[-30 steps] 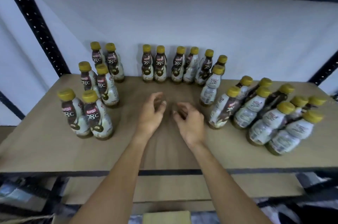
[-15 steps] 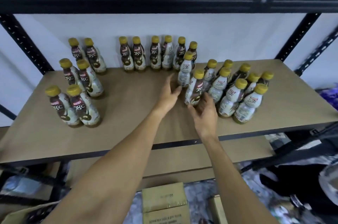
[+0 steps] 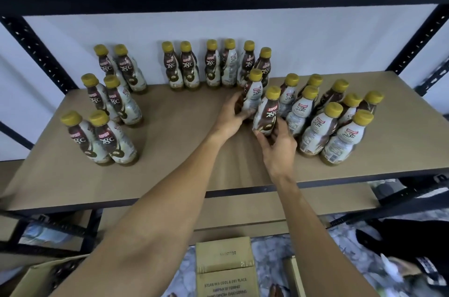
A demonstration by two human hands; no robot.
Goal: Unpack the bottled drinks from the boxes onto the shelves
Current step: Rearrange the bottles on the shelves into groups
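Bottled drinks (image 3: 315,131): small plastic bottles with yellow caps and glossy sleeve labels, all upright on the shelf (image 3: 194,165). There is a tight cluster at centre right, a row against the wall at upper centre, and pairs at the left (image 3: 111,107).
Bottles in hand: two at the cluster's left edge, a pale-faced bottle (image 3: 252,100) and, just in front of it, a brown-faced bottle (image 3: 267,114). Their bases are hidden by fingers, so I cannot tell whether they rest on the board or are lifted.
Left grip (image 3: 230,117): clamped, with fingers and thumb curled round the pale-faced bottle's lower body.
Right grip (image 3: 277,148): clamped, with fingers wrapped round the brown-faced bottle's lower body from the near side.
Weight and feel: probably full, so fairly heavy for their size. The walls look stiff enough to squeeze firmly, and the sleeve looks slick.
Where to hold: the narrowed waist or the lower body seems best. The cap is a poorer hold on a full bottle.
Risk: the bottles are tall and narrow, and the neighbours stand touching or just beside them. A sideways nudge could topple several, so lifting clear looks safer than sliding.
Surroundings: cardboard boxes (image 3: 226,260) sit on the floor at bottom centre, below the shelf.
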